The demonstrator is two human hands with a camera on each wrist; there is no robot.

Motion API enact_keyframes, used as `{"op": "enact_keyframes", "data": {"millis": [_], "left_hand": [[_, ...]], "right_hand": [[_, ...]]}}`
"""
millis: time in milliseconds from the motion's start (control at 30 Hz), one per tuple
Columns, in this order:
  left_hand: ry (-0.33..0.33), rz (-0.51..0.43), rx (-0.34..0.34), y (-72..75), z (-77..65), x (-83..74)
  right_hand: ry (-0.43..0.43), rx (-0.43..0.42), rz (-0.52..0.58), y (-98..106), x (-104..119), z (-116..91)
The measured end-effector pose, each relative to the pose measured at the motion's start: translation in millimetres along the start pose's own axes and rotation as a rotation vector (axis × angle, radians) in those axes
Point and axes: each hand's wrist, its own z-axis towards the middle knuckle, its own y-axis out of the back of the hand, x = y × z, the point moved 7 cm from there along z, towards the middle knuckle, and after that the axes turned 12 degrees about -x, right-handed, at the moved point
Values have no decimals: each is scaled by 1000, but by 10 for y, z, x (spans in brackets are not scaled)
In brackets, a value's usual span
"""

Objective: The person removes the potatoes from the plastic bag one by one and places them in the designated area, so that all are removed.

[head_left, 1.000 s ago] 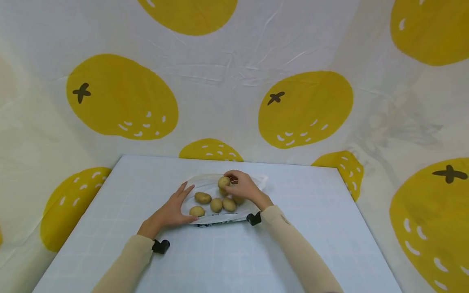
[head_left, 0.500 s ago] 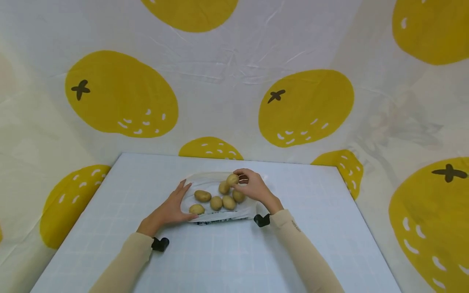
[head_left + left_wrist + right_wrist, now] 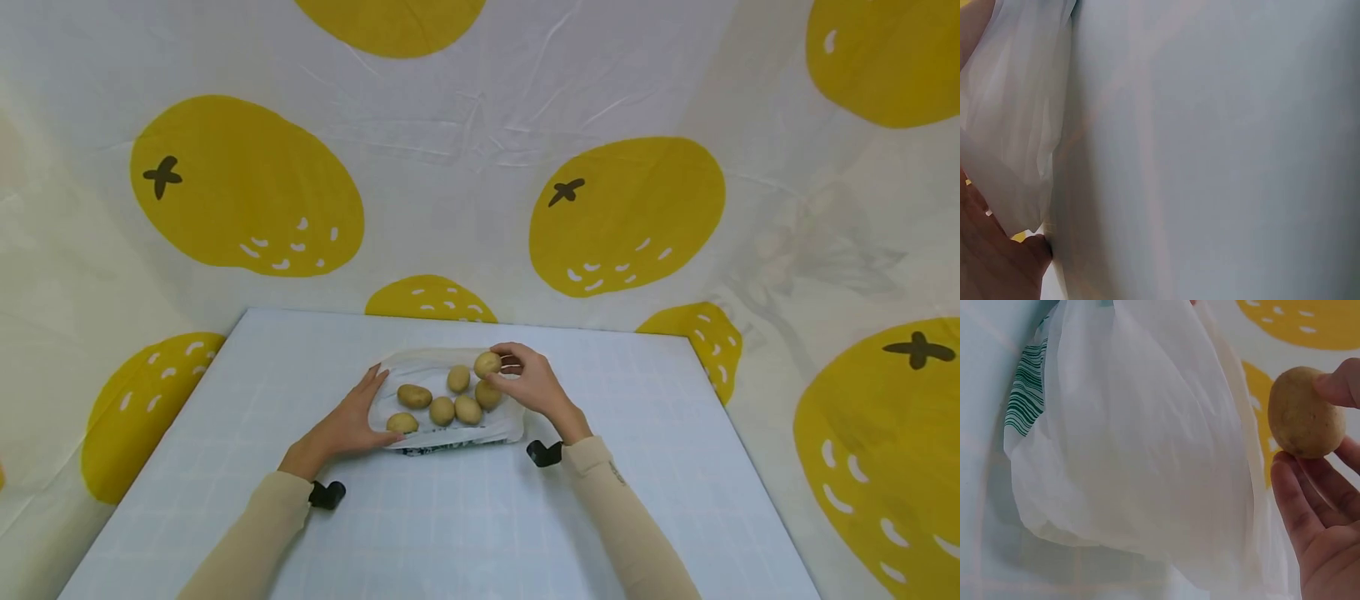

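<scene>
My right hand (image 3: pixel 534 385) pinches a potato (image 3: pixel 486 364) between thumb and fingertips, above the right part of a white plastic bag (image 3: pixel 504 429). In the right wrist view this pale, speckled potato (image 3: pixel 1304 415) shows beside the bag's wall (image 3: pixel 1147 437), which bears a green striped print. Several other potatoes (image 3: pixel 442 411) lie inside the bag's wide mouth. At the left end my left hand (image 3: pixel 347 423) spreads thumb and fingers against the bag's rim, fairly straight. The left wrist view shows only part of that hand (image 3: pixel 997 262) by the bag's folds (image 3: pixel 1016 112).
The bag stands on a table with a pale blue, faintly checked cover (image 3: pixel 450 525). A white curtain (image 3: pixel 442 183) printed with big yellow fruit hangs behind the table and at its sides. Black wrist cameras (image 3: pixel 327 495) sit at both cuffs.
My right hand has moved right with the potato held in it, from over the bag's middle to near its right end. The left hand has stayed at the left rim.
</scene>
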Motion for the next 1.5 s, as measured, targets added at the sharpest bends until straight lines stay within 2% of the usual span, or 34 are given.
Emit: {"op": "enact_keyframes", "data": {"millis": [267, 500, 1500], "left_hand": [[3, -2, -6, 21, 12, -16], [-4, -8, -22, 33, 6, -7], [9, -3, -11, 2, 1, -6]], "right_hand": [[-18, -38, 22, 144, -39, -73], [-24, -104, -12, 282, -127, -116], [-140, -250, -92, 849, -549, -366]]}}
